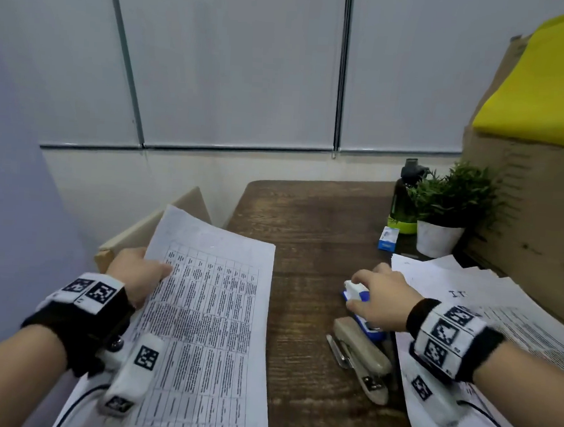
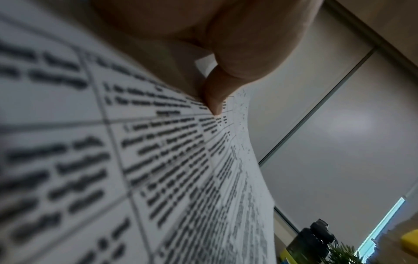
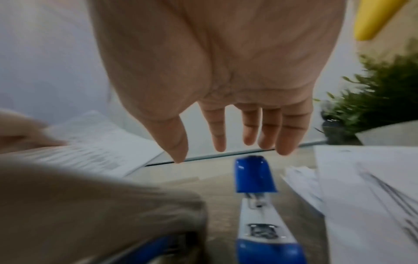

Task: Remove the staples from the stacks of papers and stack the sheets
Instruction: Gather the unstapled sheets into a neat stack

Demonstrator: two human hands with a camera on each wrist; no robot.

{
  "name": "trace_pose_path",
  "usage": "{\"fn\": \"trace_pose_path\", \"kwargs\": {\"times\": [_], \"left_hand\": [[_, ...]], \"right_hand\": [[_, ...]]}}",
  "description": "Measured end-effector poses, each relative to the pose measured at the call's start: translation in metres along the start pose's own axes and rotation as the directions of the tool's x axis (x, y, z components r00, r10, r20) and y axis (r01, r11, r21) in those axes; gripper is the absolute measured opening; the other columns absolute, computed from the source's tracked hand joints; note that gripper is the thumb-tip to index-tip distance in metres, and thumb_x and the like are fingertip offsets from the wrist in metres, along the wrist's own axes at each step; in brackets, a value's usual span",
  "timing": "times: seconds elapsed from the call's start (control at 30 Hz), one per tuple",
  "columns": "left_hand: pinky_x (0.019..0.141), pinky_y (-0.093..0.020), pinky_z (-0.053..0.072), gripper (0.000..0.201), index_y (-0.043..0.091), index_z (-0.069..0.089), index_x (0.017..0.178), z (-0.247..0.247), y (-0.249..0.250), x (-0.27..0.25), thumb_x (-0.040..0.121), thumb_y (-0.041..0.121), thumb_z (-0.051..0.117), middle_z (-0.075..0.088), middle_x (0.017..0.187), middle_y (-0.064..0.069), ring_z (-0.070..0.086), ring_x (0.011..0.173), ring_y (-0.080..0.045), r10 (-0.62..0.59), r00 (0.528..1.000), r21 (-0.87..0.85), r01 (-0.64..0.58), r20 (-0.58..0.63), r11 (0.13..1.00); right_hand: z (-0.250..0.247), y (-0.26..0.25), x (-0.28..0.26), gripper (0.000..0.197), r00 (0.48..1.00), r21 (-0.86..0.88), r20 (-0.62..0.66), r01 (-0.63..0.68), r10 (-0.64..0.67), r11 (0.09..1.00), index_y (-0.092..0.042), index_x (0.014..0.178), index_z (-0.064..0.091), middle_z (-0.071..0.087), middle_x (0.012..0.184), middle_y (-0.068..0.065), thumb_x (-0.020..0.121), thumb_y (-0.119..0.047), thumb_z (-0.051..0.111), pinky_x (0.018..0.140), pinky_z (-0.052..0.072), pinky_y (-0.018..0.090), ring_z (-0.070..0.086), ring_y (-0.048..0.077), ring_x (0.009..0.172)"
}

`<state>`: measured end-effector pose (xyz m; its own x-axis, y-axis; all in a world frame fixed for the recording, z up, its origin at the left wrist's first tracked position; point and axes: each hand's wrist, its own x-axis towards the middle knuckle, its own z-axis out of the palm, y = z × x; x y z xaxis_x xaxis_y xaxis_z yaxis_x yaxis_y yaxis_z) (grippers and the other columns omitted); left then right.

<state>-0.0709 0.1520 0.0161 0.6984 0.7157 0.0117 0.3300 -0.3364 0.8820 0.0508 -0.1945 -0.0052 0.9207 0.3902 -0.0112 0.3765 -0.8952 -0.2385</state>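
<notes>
Right hand over the blue stapler

Right hand (image 1: 379,298) spread, fingers above stapler (image 3: 255,174); its long axis runs along the hand; left hand (image 1: 138,270) pinches sheet (image 1: 209,308) left on worktop (image 1: 306,231).

Dark wood-grain desk (image 1: 319,222) set into a corner of the room. Behind its far edge, a white wall (image 1: 177,177) beneath pale roller blinds (image 1: 237,62), divided by dark vertical frames. Pale lilac wall (image 1: 9,163) to the left. At the desk's far right corner stand a potted plant (image 1: 449,210) and a dark bottle (image 1: 405,194); beside them, stacked cardboard boxes (image 1: 532,202) carrying a yellow item (image 1: 546,81). Lighting even, diffuse
</notes>
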Motion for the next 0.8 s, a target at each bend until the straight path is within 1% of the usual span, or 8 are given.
{"fn": "trace_pose_path", "kwargs": {"times": [0.07, 0.17, 0.33, 0.47, 0.53, 0.63, 0.73, 0.8], "left_hand": [[0.066, -0.033, 0.054, 0.033, 0.002, 0.063, 0.121, -0.002, 0.001, 0.001, 0.088, 0.000, 0.061, 0.070, 0.085, -0.014, 0.069, 0.078, -0.031, 0.009, 1.000, -0.008, -0.009, 0.001, 1.000], [0.067, -0.033, 0.053, 0.033, -0.003, 0.061, 0.122, -0.006, 0.001, -0.001, 0.089, 0.001, 0.061, 0.067, 0.087, -0.014, 0.067, 0.079, -0.032, 0.005, 1.000, -0.011, -0.005, -0.010, 1.000], [0.076, -0.035, 0.049, 0.038, -0.006, 0.059, 0.127, -0.018, 0.000, -0.010, 0.090, 0.001, 0.060, 0.065, 0.102, -0.020, 0.063, 0.090, -0.036, 0.050, 0.987, 0.007, -0.050, -0.150, 0.999], [0.092, -0.043, 0.047, 0.037, -0.009, 0.056, 0.127, -0.038, 0.001, -0.022, 0.092, 0.002, 0.059, 0.062, 0.123, -0.029, 0.060, 0.114, -0.043, 0.015, 0.950, -0.115, -0.053, -0.312, 0.992], [0.098, -0.041, 0.043, 0.042, -0.010, 0.050, 0.133, -0.046, 0.007, -0.034, 0.095, 0.006, 0.059, 0.057, 0.131, -0.028, 0.055, 0.122, -0.040, 0.013, 0.944, -0.177, -0.075, -0.328, 0.981], [0.091, -0.034, 0.045, 0.042, -0.004, 0.053, 0.133, -0.046, 0.023, -0.045, 0.096, 0.014, 0.061, 0.060, 0.130, -0.021, 0.060, 0.115, -0.034, 0.069, 0.961, -0.326, -0.158, -0.268, 0.932], [0.086, -0.036, 0.052, 0.019, 0.004, 0.065, 0.113, -0.039, 0.040, -0.050, 0.094, 0.009, 0.062, 0.074, 0.098, -0.011, 0.069, 0.085, -0.022, 0.145, 0.983, -0.549, -0.183, -0.112, 0.816], [0.080, -0.037, 0.057, 0.011, 0.012, 0.066, 0.099, -0.029, 0.050, -0.051, 0.095, 0.004, 0.059, 0.076, 0.083, -0.003, 0.071, 0.081, -0.019, 0.231, 0.973, -0.672, -0.182, -0.018, 0.718]], "right_hand": [[-0.006, -0.015, -0.032, 0.048, 0.988, -0.003, 0.033, 0.154, -0.154, 0.988, -0.034, 0.128, 0.051, 0.038, 0.120, -0.005, 0.087, -0.057, 0.054, 0.106, 0.035, 0.035, 0.033, 0.022, 0.125], [-0.001, -0.025, -0.055, 0.039, 0.928, -0.070, 0.319, 0.228, -0.195, 0.971, -0.034, 0.120, 0.058, 0.037, 0.111, -0.011, 0.085, -0.050, 0.062, 0.102, 0.041, 0.035, 0.040, 0.019, 0.116], [0.013, -0.020, -0.032, 0.014, 0.966, -0.169, 0.234, 0.155, -0.113, 0.973, -0.033, 0.082, 0.057, 0.042, 0.110, 0.005, 0.084, -0.022, 0.065, 0.079, 0.047, 0.029, 0.051, 0.025, 0.094], [0.017, -0.032, -0.015, 0.044, 0.992, -0.092, 0.058, 0.121, -0.116, 0.988, -0.023, 0.127, 0.056, 0.044, 0.132, 0.007, 0.088, -0.042, 0.061, 0.099, 0.044, 0.036, 0.045, 0.030, 0.123], [0.011, -0.053, -0.022, 0.063, 0.988, 0.182, -0.036, 0.155, -0.151, 0.971, -0.023, 0.141, 0.044, 0.043, 0.143, 0.004, 0.086, -0.045, 0.064, 0.106, 0.040, 0.036, 0.043, 0.025, 0.131], [-0.003, -0.087, -0.028, 0.094, 0.976, 0.626, -0.101, 0.212, -0.192, 0.750, -0.018, 0.150, 0.024, 0.036, 0.152, 0.006, 0.076, -0.045, 0.075, 0.111, 0.036, 0.035, 0.039, 0.019, 0.136], [-0.016, -0.110, -0.030, 0.119, 0.965, 0.808, -0.091, 0.217, -0.248, 0.547, -0.016, 0.151, 0.019, 0.041, 0.149, 0.011, 0.059, -0.051, 0.086, 0.111, 0.038, 0.041, 0.045, 0.020, 0.133], [-0.023, -0.114, -0.032, 0.077, 0.935, 0.880, -0.157, 0.278, -0.317, 0.385, -0.006, 0.131, 0.047, 0.066, 0.121, 0.009, 0.068, -0.027, 0.086, 0.097, 0.052, 0.036, 0.066, 0.016, 0.107]]}}
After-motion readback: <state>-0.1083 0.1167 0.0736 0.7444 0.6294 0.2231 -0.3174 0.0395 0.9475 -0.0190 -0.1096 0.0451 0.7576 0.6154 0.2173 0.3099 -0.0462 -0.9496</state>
